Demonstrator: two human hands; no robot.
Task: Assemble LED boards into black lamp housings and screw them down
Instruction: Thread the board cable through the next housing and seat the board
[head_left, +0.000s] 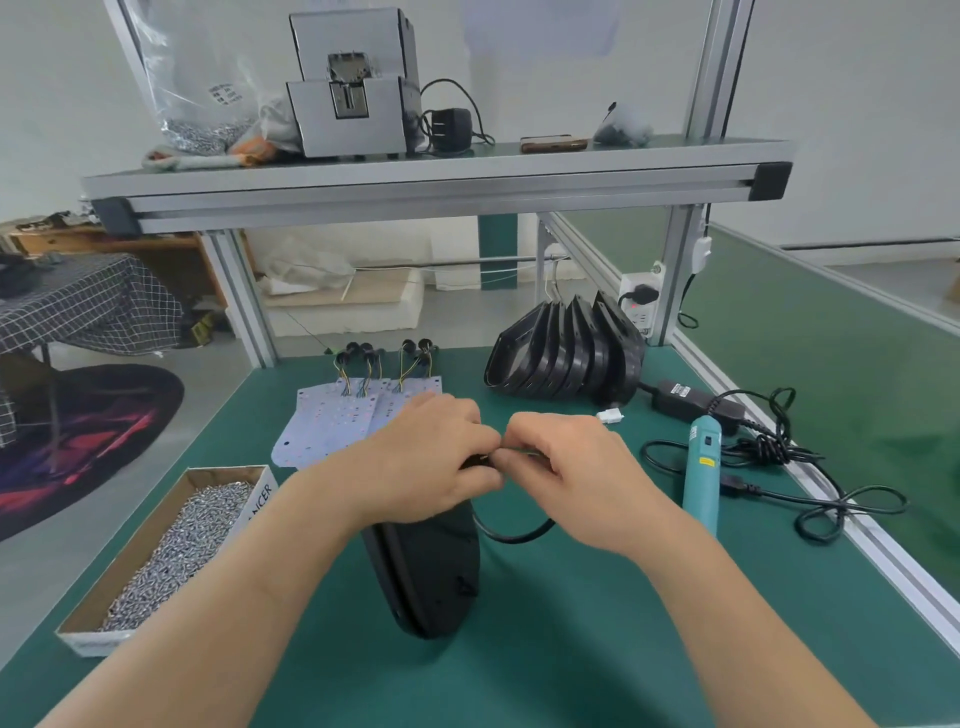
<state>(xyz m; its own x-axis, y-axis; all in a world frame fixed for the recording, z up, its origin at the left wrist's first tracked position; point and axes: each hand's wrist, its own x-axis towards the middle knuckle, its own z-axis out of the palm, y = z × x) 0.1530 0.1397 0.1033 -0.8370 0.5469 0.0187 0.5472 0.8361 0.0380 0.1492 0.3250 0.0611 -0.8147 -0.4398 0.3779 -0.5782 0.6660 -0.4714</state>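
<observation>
Head view: black lamp housing (431, 577) standing on edge on the green table (571, 649), directly under the fingers. Left hand (426, 457) curling over and gripping its top end; right hand (576, 478) pinching a thin black cable (514, 535) that is looping down below the fingers. LED boards (332, 421) lying just beyond the fingers, housing stack (566, 353) sitting farther beyond to the right, teal screwdriver (702, 467) right, screw box (171, 540) left.
</observation>
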